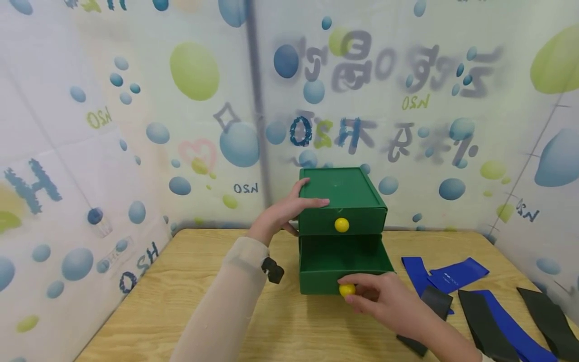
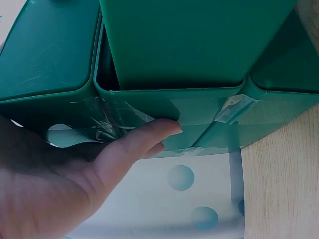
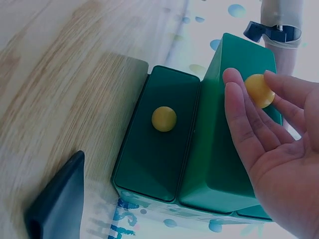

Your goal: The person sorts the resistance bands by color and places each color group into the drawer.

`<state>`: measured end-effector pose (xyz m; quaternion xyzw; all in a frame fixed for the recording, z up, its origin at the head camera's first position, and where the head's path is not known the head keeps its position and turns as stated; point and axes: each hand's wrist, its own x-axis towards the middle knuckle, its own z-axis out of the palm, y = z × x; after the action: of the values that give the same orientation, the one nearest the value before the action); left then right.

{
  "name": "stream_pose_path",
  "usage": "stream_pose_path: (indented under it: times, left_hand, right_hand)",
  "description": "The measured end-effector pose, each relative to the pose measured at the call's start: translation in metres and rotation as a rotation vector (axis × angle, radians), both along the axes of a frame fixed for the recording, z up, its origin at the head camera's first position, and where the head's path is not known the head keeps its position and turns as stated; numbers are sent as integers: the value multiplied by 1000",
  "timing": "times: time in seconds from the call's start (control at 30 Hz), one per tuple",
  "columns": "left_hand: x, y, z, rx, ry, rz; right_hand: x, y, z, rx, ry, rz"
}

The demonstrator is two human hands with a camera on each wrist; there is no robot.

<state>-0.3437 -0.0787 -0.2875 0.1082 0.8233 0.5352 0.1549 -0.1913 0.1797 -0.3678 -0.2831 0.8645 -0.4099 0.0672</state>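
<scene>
A green drawer cabinet [image 1: 334, 186] with yellow ball knobs stands on the table. Its middle drawer [image 1: 323, 282] is pulled out, and the inside shows bare green walls. Thumb and fingertips of my right hand [image 1: 391, 301] pinch that drawer's yellow knob [image 3: 259, 90]. In the right wrist view a lower drawer [image 3: 157, 149] is closed, its own knob [image 3: 164, 119] showing; the head view hides it. My left hand [image 1: 287, 208] rests on the cabinet's top left edge with fingers extended. The left wrist view shows a digit [image 2: 144, 137] lying along the taped side wall.
Blue strips [image 1: 461, 275] and black strips [image 1: 481, 322] lie on the wooden table [image 1: 149, 311] right of the cabinet. A patterned white curtain [image 1: 289, 100] hangs behind and on both sides. A dark device [image 1: 273, 270] is strapped to the left wrist.
</scene>
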Motion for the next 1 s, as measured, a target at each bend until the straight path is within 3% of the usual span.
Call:
stream_pose_path:
  times: [0.3, 0.47, 0.6, 0.73, 0.93, 1.0]
  left_hand:
    - [-1, 0, -1, 1, -4, 7]
    - [-2, 0, -2, 7, -4, 2]
    - [-1, -1, -2, 8, -5, -1]
    - [-1, 0, -1, 4, -7, -2]
    - [-1, 0, -2, 6, -9, 0]
    - [-2, 0, -1, 10, -9, -1]
  right_hand:
    - [3, 7, 9, -12, -87, -16]
    - [6, 26, 25, -71, -66, -53]
    - [8, 47, 36, -106, -40, -100]
    - [7, 73, 45, -48, -37, -186]
    - [-6, 129, 47, 32, -37, -211]
    - [-10, 144, 47, 59, -51, -256]
